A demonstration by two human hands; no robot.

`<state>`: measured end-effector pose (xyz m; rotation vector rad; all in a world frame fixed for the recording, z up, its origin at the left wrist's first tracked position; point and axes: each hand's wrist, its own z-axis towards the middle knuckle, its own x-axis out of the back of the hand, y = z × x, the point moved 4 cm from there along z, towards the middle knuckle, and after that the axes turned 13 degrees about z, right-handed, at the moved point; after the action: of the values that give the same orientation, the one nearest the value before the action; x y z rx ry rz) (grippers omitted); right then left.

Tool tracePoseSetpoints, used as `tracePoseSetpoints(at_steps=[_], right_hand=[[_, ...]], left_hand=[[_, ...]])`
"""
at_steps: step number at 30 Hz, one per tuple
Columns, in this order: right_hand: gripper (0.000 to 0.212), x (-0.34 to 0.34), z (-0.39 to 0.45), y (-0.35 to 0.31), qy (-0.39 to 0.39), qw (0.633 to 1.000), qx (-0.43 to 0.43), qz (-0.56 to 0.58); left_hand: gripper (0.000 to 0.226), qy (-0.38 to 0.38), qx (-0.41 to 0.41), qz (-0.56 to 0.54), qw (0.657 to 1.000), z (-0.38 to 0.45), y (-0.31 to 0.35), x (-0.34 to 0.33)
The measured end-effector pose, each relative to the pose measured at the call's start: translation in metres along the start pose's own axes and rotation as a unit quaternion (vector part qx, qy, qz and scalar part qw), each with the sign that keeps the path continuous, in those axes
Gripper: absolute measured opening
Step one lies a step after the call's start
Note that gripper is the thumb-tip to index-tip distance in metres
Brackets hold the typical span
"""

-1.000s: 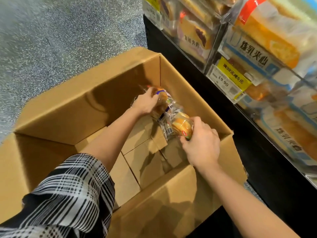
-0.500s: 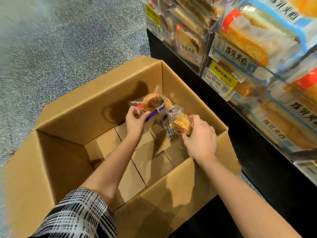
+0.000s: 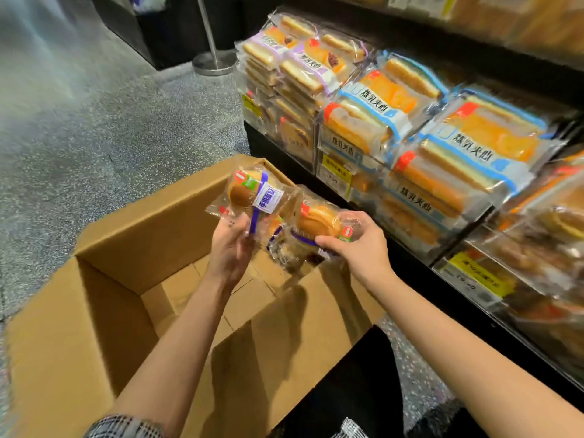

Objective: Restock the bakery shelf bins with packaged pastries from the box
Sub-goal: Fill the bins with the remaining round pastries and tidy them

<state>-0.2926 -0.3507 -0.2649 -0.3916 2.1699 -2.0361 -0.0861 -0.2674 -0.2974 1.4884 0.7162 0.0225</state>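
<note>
Speckled grey shop floor (image 3: 104, 137), an open cardboard box (image 3: 151, 216) on it beside a black bakery shelf (image 3: 410, 270).

The shelf bins (image 3: 373, 143) at right are stacked with wrapped sandwich cakes behind yellow price tags (image 3: 335, 170). Above the box, the left hand (image 3: 230, 248) has its fingers (image 3: 245, 230) closed on the lower edge of a clear-wrapped pastry (image 3: 252, 192) with a purple band. The right hand (image 3: 360, 245) grips a second packaged pastry (image 3: 319, 222) just beside it, the two wrappers touching. The box's bottom flaps show bare where visible.
</note>
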Motion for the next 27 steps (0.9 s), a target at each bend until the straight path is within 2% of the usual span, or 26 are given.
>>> tracePoseSetpoints(at_steps=[2, 5, 7, 11, 16, 18, 21, 22, 25, 27], right_hand=[[0.053, 0.027, -0.015, -0.022, 0.019, 0.999, 0.021, 0.035], [0.049, 0.071, -0.042, -0.049, 0.035, 0.996, 0.052, 0.057], [0.046, 0.101, -0.060, -0.062, 0.041, 0.996, 0.061, 0.059], [0.048, 0.159, -0.097, -0.088, 0.066, 0.992, 0.077, 0.073], [0.044, 0.234, -0.147, -0.110, 0.119, 0.986, 0.114, 0.029], [0.043, 0.265, -0.168, -0.115, 0.143, 0.981, 0.130, 0.018], [0.044, 0.311, -0.199, -0.120, 0.186, 0.973, 0.138, 0.001], [0.047, 0.327, -0.208, -0.119, 0.199, 0.971, 0.135, 0.001], [0.063, 0.369, -0.240, -0.124, 0.234, 0.963, 0.130, -0.033], [0.060, 0.396, -0.261, -0.128, 0.267, 0.952, 0.140, -0.049]], left_hand=[[0.035, -0.032, 0.003, -0.042, 0.999, -0.009, 0.008, -0.028], [0.058, -0.055, 0.033, -0.102, 0.993, -0.021, 0.016, -0.072], [0.056, -0.095, 0.028, -0.108, 0.989, -0.029, 0.018, -0.102], [0.073, -0.129, 0.039, -0.136, 0.982, -0.046, 0.008, -0.160], [0.126, -0.152, 0.058, -0.067, 0.984, -0.076, -0.009, -0.234], [0.121, -0.165, 0.073, -0.066, 0.981, -0.085, -0.019, -0.264], [0.095, -0.213, 0.096, -0.035, 0.972, -0.109, -0.031, -0.313], [0.092, -0.228, 0.093, -0.021, 0.969, -0.117, -0.034, -0.329], [0.104, -0.286, 0.055, 0.032, 0.956, -0.145, -0.040, -0.377], [0.091, -0.316, 0.025, 0.070, 0.946, -0.165, -0.043, -0.405]])
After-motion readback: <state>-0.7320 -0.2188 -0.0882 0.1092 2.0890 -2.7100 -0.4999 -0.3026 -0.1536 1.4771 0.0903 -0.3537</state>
